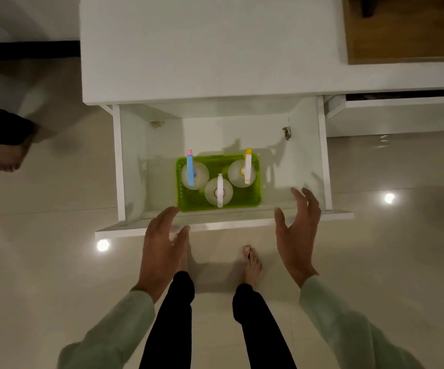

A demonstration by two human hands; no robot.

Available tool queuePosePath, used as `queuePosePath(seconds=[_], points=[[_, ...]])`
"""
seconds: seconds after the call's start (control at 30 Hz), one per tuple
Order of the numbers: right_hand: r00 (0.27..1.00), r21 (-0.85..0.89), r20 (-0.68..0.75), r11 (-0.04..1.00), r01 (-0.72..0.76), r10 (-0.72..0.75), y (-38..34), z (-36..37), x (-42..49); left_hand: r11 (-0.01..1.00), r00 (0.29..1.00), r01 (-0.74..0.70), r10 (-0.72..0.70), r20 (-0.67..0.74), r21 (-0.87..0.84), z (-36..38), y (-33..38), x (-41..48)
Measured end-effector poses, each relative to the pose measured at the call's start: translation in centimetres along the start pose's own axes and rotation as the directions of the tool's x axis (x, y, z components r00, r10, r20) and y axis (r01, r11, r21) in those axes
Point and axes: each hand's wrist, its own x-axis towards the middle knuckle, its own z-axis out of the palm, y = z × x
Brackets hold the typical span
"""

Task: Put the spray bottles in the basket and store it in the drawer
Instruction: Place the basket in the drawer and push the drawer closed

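A green basket (253, 201) stands inside the pulled-out white drawer (125, 166), near its front wall. Three clear spray bottles stand upright in it: one with a blue and pink head (190, 170), one with a white head (219, 191), one with a yellow and white head (247, 167). My left hand (161, 246) hovers open above the drawer's front panel, left of the basket. My right hand (298, 230) is open too, fingers spread, at the front panel to the basket's right. Neither hand touches the basket.
The drawer belongs to a white cabinet (202, 49). A second drawer (396, 113) at the right stands slightly out. A small scrap (286, 133) lies in the open drawer's back right. Another person's bare foot (7, 153) is at the left. My own feet stand on the glossy floor.
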Motion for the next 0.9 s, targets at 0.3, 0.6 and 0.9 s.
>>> queuePosePath(seconds=[0.3,0.6,0.9], points=[[0.918,-0.346,0.242,0.856,0.384,-0.314,3.8,1.3,-2.2,0.912,0.984,-0.166,0.178,0.003,0.376,1.3,-2.0,-0.7],[0.885,-0.332,0.258,0.825,0.457,-0.387,2.1,1.9,2.2,0.832,0.961,-0.256,0.275,0.036,0.493,0.5,-1.9,2.4],[0.884,-0.357,0.257,0.812,0.462,-0.390,-1.3,3.2,7.1,0.830,0.921,-0.287,0.376,-0.099,0.478,-0.9,-0.4,8.1]])
